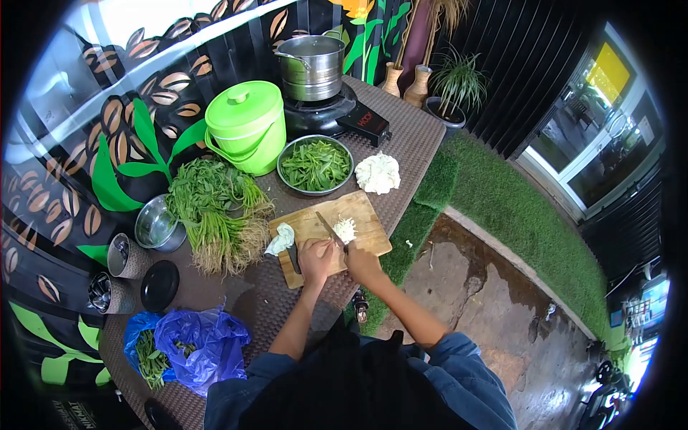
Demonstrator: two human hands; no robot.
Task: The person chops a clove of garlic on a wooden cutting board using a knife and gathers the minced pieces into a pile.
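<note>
My right hand (362, 264) is closed round the handle of a knife (328, 226), whose blade points up and left over the wooden cutting board (373, 215). Beside the blade lies a small heap of pale, finely cut shreds (345, 229). Close to the knife, my left hand (315, 261) rests on the board with its fingers curled together; whatever they hold is hidden. A pale green, leafy-looking piece (282, 239) lies at the board's left edge. Past the board's far edge sits a white, crinkled head of vegetable (378, 173), perhaps cabbage or cauliflower.
A metal bowl of cut greens (315, 167), a lidded green bucket (246, 125) and a pot (311, 68) on a stove (315, 115) stand behind. Leftward are rooted greens (222, 208), an empty-looking bowl (159, 223), utensil holders (129, 256) and blue bags (201, 347).
</note>
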